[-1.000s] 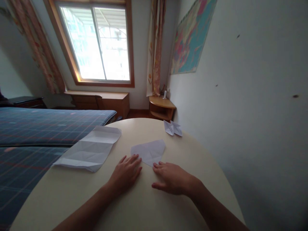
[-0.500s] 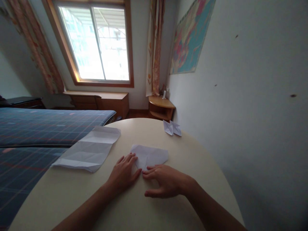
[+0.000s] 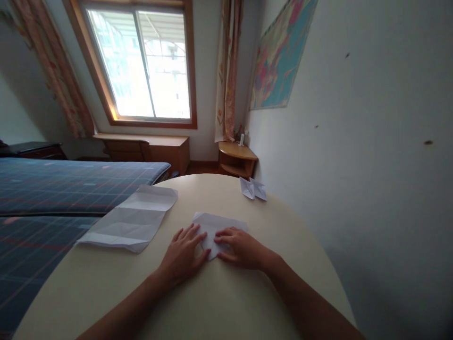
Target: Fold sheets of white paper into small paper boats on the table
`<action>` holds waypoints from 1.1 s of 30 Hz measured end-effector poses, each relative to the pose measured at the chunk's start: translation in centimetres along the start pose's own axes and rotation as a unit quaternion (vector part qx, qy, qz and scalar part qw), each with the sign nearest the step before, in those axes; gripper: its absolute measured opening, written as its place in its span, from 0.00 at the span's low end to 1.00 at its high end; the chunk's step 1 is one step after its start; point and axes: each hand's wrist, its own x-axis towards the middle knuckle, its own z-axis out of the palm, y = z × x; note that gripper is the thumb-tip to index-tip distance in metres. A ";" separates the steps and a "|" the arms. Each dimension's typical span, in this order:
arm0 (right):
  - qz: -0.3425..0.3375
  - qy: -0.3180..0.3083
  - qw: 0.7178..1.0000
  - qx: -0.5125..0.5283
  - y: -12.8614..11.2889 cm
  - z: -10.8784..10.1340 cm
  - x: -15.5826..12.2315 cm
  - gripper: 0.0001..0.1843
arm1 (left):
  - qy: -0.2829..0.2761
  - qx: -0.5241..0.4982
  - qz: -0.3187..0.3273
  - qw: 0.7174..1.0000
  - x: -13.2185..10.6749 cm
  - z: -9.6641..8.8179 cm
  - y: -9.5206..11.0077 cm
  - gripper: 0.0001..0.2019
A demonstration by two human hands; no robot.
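A small folded white paper (image 3: 212, 224) lies on the round cream table (image 3: 212, 297) just ahead of me. My left hand (image 3: 184, 252) rests flat with fingers stretched out, its fingertips on the paper's left edge. My right hand (image 3: 240, 246) lies on top of the paper's right part, fingers spread and pressing it down. Much of the paper's near side is hidden under both hands. Neither hand grips anything.
A larger creased white sheet (image 3: 130, 219) hangs over the table's left edge, near a plaid-covered bed (image 3: 53, 189). A small folded paper figure (image 3: 253, 189) sits at the far right rim by the wall. A wooden corner shelf (image 3: 236, 158) stands beyond the table.
The paper's far flap has been folded down, so it looks flatter and shorter. My right hand moved up and left from the bare table onto the paper; my left hand hardly shifted.
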 end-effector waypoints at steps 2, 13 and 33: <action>-0.023 -0.008 1.000 0.008 -0.4 -0.1 0.0 0.21 | 0.010 -0.005 -0.005 1.000 0.1 -0.1 0.1 0.18; 0.024 0.042 0.998 -0.050 -1.1 -0.8 0.0 0.15 | 0.001 -0.053 0.047 0.998 0.0 -0.1 -0.1 0.16; -0.002 0.038 0.999 -0.014 2.4 -1.8 -1.0 0.16 | -0.100 -0.146 0.207 0.962 0.6 -1.3 -0.3 0.16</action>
